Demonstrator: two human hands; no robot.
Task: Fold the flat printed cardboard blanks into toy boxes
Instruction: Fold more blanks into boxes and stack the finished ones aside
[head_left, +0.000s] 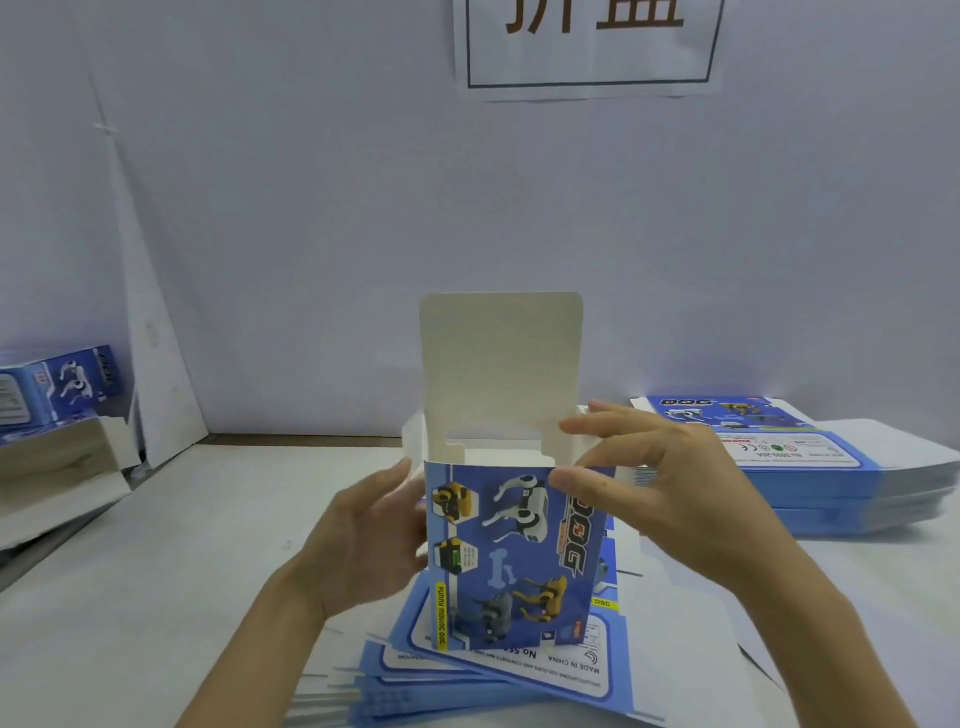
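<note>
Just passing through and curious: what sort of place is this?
Probably a toy-packaging workbench: stacks of flat printed blanks on a white table, folded boxes at the left, a half-folded box in progress.

Passage over table (182, 519) front-left — blank stack (810, 483) crowds right, finished boxes (57, 395) far left

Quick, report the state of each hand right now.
Left hand: open, fingers against the left side of the box.
Right hand: pinches the box's upper right corner.
</note>
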